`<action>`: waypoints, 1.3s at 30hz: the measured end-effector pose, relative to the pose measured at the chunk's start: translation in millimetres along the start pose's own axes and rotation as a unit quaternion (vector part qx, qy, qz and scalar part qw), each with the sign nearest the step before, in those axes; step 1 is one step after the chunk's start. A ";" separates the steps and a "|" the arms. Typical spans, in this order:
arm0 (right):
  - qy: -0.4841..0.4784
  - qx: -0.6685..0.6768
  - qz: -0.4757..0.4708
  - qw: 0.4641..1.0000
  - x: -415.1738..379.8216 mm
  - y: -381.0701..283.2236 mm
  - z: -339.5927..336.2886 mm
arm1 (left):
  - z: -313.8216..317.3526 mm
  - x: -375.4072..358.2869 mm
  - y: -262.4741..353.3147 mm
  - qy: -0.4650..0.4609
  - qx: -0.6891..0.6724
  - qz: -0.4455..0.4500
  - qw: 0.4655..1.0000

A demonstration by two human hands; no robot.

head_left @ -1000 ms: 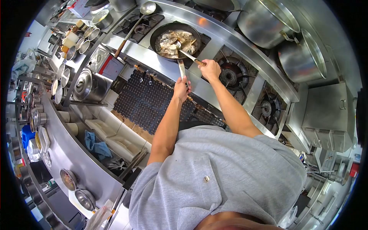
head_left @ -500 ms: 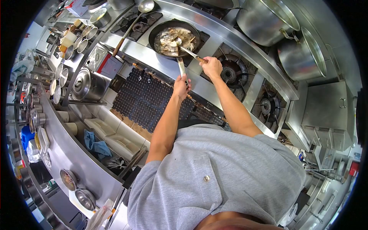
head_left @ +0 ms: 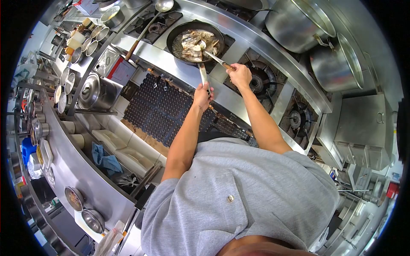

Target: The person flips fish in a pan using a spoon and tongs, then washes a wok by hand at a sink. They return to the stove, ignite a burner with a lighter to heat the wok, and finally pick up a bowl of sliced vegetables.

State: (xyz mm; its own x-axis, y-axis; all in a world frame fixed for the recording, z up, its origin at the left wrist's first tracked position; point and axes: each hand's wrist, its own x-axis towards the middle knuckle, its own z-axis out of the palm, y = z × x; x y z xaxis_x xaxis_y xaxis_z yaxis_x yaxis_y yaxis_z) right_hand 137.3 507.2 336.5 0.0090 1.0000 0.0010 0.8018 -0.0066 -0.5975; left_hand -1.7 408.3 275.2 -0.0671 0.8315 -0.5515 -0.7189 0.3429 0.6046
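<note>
A black frying pan point(head_left: 171, 48) sits over a burner at the back of the stove. In it, browned and pale pieces of food that look like fish point(head_left: 192, 46) lie in bubbling liquid. My left hand point(head_left: 202, 97) is wrapped around the pan's long metal handle point(head_left: 203, 73). With my right hand point(head_left: 240, 75) I grip the wooden handle of a metal cooking spoon point(head_left: 213, 57). Its head rests among the food, partly hidden there, so its full shape does not show.
A long ladle point(head_left: 147, 36) lies across the left burner. To the right are bare burners point(head_left: 256, 81), with large steel pots point(head_left: 299, 25) behind. A lidded pot point(head_left: 90, 91) and a steel counter point(head_left: 85, 170) stand on the left. Black perforated matting point(head_left: 158, 106) lies below the stove front.
The spoon's head has shifted slightly to the right within the pan, and my right hand has moved a little right with it. My left hand keeps its hold on the pan handle.
</note>
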 end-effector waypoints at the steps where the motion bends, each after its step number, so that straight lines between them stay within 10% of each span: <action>1: 0.000 -0.001 0.001 1.000 -0.7 -1.5 -0.9 | 0.1 0.3 -0.2 -0.001 0.000 -0.001 1.000; 30: 0.087 -0.273 -0.382 0.879 -15.0 -97.1 -11.9 | 1.5 1.3 -1.0 -0.006 -0.020 -0.004 1.000; 39: 0.007 -0.225 -0.287 0.931 -10.0 -106.0 -30.5 | 2.7 -2.7 -0.2 -0.002 -0.024 0.003 1.000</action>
State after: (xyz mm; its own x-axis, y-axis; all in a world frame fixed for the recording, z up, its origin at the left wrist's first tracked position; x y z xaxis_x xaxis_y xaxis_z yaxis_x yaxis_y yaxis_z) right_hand 70.4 497.8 424.3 -0.4928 0.8396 0.2286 0.8462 0.5236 -0.0989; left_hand 0.4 407.2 278.1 -0.0692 0.8349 -0.5460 -0.7505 0.3170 0.5799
